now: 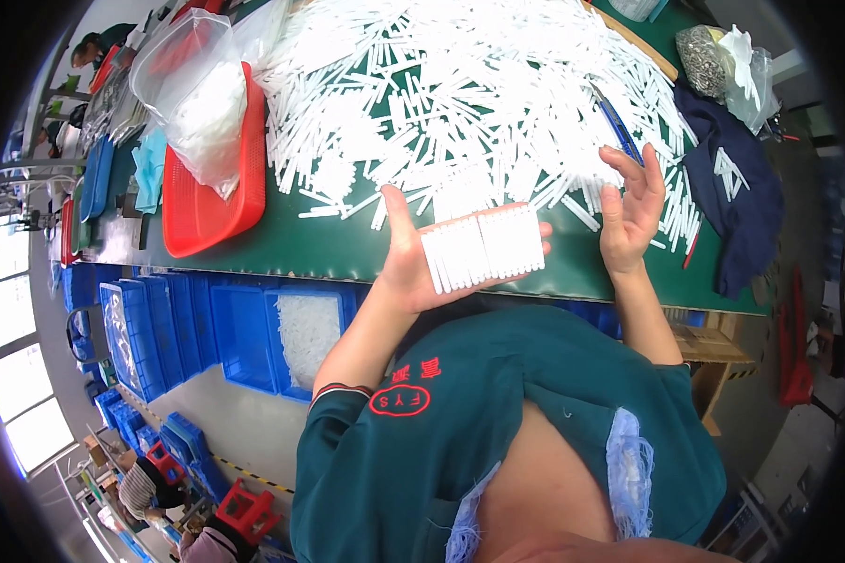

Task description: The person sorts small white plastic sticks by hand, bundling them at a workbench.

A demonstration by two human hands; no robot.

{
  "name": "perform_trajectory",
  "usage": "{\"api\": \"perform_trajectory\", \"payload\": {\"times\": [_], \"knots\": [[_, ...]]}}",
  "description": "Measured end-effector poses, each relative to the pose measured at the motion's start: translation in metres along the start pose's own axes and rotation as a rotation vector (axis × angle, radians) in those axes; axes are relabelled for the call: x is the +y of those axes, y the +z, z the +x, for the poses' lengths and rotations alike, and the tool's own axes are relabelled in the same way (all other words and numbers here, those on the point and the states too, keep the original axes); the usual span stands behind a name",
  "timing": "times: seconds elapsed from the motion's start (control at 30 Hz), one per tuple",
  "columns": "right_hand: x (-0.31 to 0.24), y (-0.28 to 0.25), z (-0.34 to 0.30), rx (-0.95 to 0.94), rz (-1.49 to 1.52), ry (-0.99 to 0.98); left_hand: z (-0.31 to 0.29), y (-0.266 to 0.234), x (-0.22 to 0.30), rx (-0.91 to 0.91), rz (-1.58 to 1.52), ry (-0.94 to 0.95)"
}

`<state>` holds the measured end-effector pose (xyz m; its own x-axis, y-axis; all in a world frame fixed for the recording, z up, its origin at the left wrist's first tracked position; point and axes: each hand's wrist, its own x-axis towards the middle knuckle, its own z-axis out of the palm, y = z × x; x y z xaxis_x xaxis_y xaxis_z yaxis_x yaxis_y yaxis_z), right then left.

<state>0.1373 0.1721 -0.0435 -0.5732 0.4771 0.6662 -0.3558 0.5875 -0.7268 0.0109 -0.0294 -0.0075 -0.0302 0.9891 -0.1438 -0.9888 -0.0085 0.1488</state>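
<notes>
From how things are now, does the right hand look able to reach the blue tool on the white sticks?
Probably yes: the right hand looks empty, its fingers open near the blue tool, and nothing seems to cover the tool's far end on the white sticks.

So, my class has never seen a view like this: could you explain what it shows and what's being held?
There is no machine here: a person works bare-handed. The single picture comes from a wide fisheye camera worn on the head, looking down, so straight edges bend near the rim. The left hand holds a neat row of white sticks on its palm; the right hand is open, nothing visible in it. On the green table lie many loose white sticks, a blue tool, a red basket holding a clear bag, and a dark cloth.
</notes>
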Motion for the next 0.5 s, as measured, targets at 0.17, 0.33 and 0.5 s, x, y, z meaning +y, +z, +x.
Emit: {"api": "perform_trajectory", "payload": {"times": [0.17, 0.33, 0.5], "knots": [[-0.0005, 0.0014, -0.0007, 0.020, 0.021, 0.033, 0.0001, 0.0045, 0.0004, 0.037, -0.007, 0.013], [0.0003, 0.0018, -0.0012, 0.023, 0.033, 0.047, 0.0010, 0.0066, 0.0017, 0.050, -0.015, 0.021], [0.0005, 0.0014, -0.0013, 0.029, 0.030, 0.063, 0.0022, 0.0054, 0.0034, 0.062, 0.004, 0.029]]}}
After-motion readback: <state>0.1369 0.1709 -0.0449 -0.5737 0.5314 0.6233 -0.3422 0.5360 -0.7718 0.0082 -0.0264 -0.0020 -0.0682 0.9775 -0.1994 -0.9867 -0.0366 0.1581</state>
